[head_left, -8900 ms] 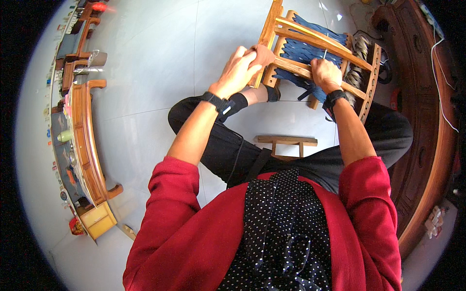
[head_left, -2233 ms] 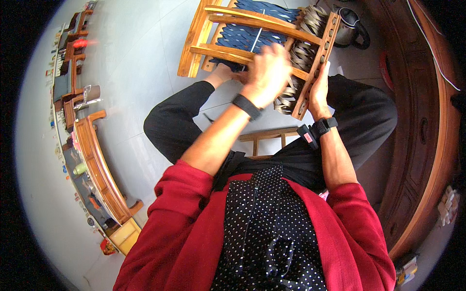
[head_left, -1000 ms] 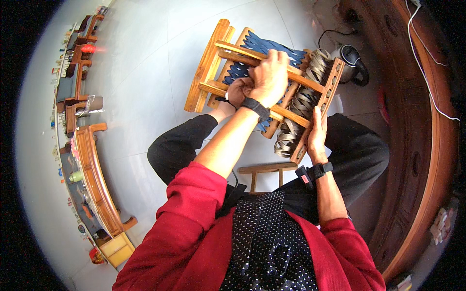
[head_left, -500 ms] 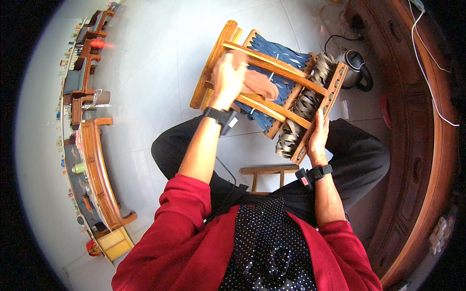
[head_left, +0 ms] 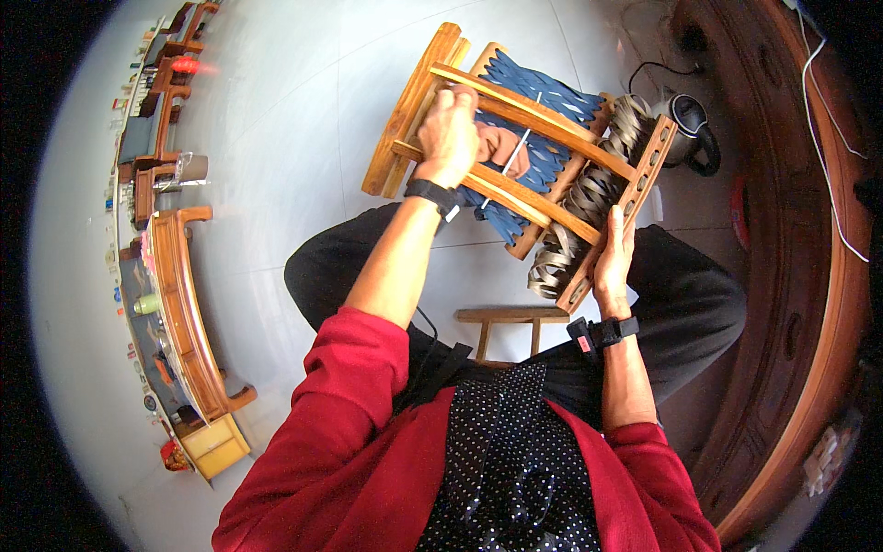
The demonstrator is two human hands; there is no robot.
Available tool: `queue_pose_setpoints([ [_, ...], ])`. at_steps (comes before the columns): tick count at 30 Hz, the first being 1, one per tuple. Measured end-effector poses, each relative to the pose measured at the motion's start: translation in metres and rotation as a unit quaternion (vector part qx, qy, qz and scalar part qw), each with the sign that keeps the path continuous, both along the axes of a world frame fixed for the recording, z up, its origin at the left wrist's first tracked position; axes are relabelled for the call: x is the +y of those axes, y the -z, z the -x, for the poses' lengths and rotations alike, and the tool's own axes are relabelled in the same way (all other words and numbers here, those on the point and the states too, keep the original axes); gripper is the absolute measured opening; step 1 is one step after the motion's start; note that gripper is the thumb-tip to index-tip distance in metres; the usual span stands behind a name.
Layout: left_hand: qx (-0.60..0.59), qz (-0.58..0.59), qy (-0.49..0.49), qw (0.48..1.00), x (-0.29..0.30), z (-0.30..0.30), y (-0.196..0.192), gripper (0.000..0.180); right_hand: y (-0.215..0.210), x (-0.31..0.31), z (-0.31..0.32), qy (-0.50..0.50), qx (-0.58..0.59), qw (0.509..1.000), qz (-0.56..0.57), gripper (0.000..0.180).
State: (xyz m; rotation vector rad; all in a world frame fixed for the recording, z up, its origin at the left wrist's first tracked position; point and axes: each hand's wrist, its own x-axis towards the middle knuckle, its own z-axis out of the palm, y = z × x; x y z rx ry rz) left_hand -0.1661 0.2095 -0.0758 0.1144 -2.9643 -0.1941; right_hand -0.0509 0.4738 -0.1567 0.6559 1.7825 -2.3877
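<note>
Pale floor tiles [head_left: 303, 110] spread under the seated person, with wooden furniture bending along the rim at nine o'clock.

From the grips outward: the left hand [head_left: 449, 129] was closed round a crossbar of the wooden frame [head_left: 409, 106], fingers curled tight over the rail, near the frame's ten o'clock corner. The right hand [head_left: 614, 262] was clamped on the frame's side rail at four o'clock, thumb along the row of holes. The frame itself stood tilted on the floor between the person's knees, at twelve o'clock from the body. A thin pale rod or needle [head_left: 515, 156] lay across the webbing just beside the left hand; whether the hand held it, I could not tell.

As to progress, I judged the weaving partly done: blue straps [head_left: 543, 92] already crossed the frame's middle and upper part, while a bundle of grey-brown strap [head_left: 589, 198] hung coiled at the right side, unused.

Counted: one frame, two hands on it, one watch-like band on each wrist, one small wooden stool [head_left: 510, 317] under the person, and one dark kettle-like vessel [head_left: 690, 129] at one o'clock beyond the frame.
</note>
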Motion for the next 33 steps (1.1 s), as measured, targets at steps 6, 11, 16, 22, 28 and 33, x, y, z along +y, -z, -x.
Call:
queue_pose_setpoints([
  [6, 0.01, -0.031, 0.136, 0.99, 0.051, -0.03, -0.01, 0.02, -0.003, -0.003, 0.002, 0.027, -0.004, 1.0, -0.001, 0.057],
  [11, 0.005, -0.023, 0.095, 0.995, 0.004, -0.017, -0.024, 0.023, -0.008, -0.003, 0.002, 0.028, -0.004, 0.999, 0.034, 0.052],
  [16, -0.076, -0.023, -0.051, 0.996, -0.028, 0.01, -0.01, 0.037, -0.01, -0.002, 0.001, 0.016, -0.006, 1.0, 0.002, 0.049],
  [22, -0.04, -0.012, -0.055, 0.998, 0.015, 0.005, -0.013, 0.037, -0.013, -0.004, 0.001, 0.012, 0.011, 1.0, -0.024, 0.054],
  [28, -0.065, -0.025, 0.005, 0.998, 0.074, -0.012, -0.012, 0.033, -0.015, -0.004, 0.002, 0.006, 0.003, 0.999, -0.05, 0.059],
  [33, -0.021, 0.042, 0.049, 0.998, 0.113, -0.025, -0.016, 0.027, -0.013, -0.004, 0.002, -0.007, 0.014, 0.997, -0.072, 0.064],
])
